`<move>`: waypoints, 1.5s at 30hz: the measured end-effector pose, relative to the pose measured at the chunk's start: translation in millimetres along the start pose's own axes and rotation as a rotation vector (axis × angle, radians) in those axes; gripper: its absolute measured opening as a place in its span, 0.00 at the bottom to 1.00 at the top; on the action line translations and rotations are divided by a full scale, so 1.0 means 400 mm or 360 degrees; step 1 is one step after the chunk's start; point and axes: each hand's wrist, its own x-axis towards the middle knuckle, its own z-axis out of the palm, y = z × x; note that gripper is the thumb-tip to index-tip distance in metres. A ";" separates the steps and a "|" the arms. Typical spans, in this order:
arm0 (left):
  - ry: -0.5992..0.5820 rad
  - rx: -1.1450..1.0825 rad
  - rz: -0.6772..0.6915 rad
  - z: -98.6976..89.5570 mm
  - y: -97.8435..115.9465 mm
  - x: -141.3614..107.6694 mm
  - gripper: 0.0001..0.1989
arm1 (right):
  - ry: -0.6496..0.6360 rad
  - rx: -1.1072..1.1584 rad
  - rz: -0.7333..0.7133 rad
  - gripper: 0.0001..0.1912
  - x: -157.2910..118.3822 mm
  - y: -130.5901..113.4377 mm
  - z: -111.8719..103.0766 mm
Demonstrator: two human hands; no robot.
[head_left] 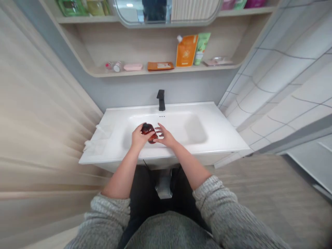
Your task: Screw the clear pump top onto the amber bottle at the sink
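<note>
Over the left part of the white sink basin [178, 129], my left hand [140, 137] is closed around a dark reddish-brown bottle [148, 130] with a black top. The bottle looks tilted, and part of it is covered by my fingers and thumb. My right hand [166, 136] is just to the right of it, fingers spread and holding nothing. Its fingertips come close to the bottle's lower end; whether they touch it I cannot tell. Behind both hands a black faucet [161, 100] stands at the back of the sink.
Above is a shelf [168, 71] with an orange pouch [186, 51], a green tube [201, 48], a flat orange packet [160, 66] and a pink soap case [133, 67]. A mirror [168, 10] hangs higher. Crumpled clear plastic [95, 143] lies on the counter's left end, beside a curtain [38, 103].
</note>
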 end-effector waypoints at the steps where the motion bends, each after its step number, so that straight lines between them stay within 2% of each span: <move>1: 0.0077 0.0030 -0.0049 -0.037 0.002 0.026 0.31 | 0.0042 0.0023 0.0023 0.53 0.002 0.005 -0.001; 5: 0.0315 0.0483 -0.0154 -0.196 -0.001 0.150 0.36 | 0.0143 -0.0072 0.0102 0.31 0.011 0.022 -0.010; 7: 0.0344 0.0709 -0.0204 -0.260 -0.011 0.202 0.37 | 0.0157 -0.0118 0.0113 0.24 0.012 0.025 -0.013; 9: 0.0326 0.0853 -0.0243 -0.302 -0.025 0.237 0.40 | 0.0170 -0.0142 0.0118 0.20 0.012 0.026 -0.014; 13: 0.0250 0.1027 -0.0352 -0.335 -0.050 0.276 0.48 | 0.0168 -0.0166 0.0141 0.18 0.009 0.018 -0.015; 17: 0.0205 0.1115 -0.0466 -0.348 -0.068 0.303 0.47 | 0.0184 -0.0168 0.0172 0.16 0.007 0.009 -0.018; 20: 0.0206 0.1052 -0.0509 -0.358 -0.071 0.319 0.46 | 0.0211 -0.0198 0.0201 0.15 0.007 0.008 -0.020; 23: 0.0235 0.1063 -0.0426 -0.356 -0.049 0.318 0.47 | 0.0220 -0.0206 0.0192 0.15 0.006 0.008 -0.021; 26: 0.0266 0.1166 -0.0129 -0.330 -0.007 0.282 0.45 | 0.0225 -0.0223 0.0180 0.14 0.006 0.007 -0.021; 30: 0.0239 0.1112 0.0334 -0.265 0.024 0.156 0.31 | 0.0220 -0.0230 0.0187 0.14 0.007 0.007 -0.021; 32: 0.0138 0.1019 0.0426 -0.224 0.013 0.071 0.21 | 0.0219 -0.0229 0.0181 0.14 0.007 0.007 -0.022; 33: 0.0052 0.0972 0.0402 -0.203 0.003 0.029 0.17 | 0.0218 -0.0239 0.0177 0.14 0.007 0.008 -0.023; 35: -0.0167 0.0916 0.0172 -0.163 -0.022 -0.042 0.10 | 0.0214 -0.0293 0.0181 0.12 0.007 0.008 -0.024; 37: -0.0423 0.1006 -0.0065 -0.128 -0.042 -0.085 0.16 | 0.0222 -0.0394 0.0197 0.10 0.006 0.007 -0.024; 39: -0.0567 0.1103 -0.0172 -0.102 -0.049 -0.099 0.19 | 0.0218 -0.0519 0.0206 0.14 0.005 0.003 -0.022; 43: -0.0614 0.1153 -0.0186 -0.094 -0.035 -0.089 0.16 | 0.0126 -0.0634 0.0207 0.23 0.001 -0.012 -0.018; 45: -0.0409 0.1110 -0.0171 -0.124 -0.025 -0.098 0.13 | 0.0107 -0.0613 0.0214 0.27 -0.001 -0.017 -0.017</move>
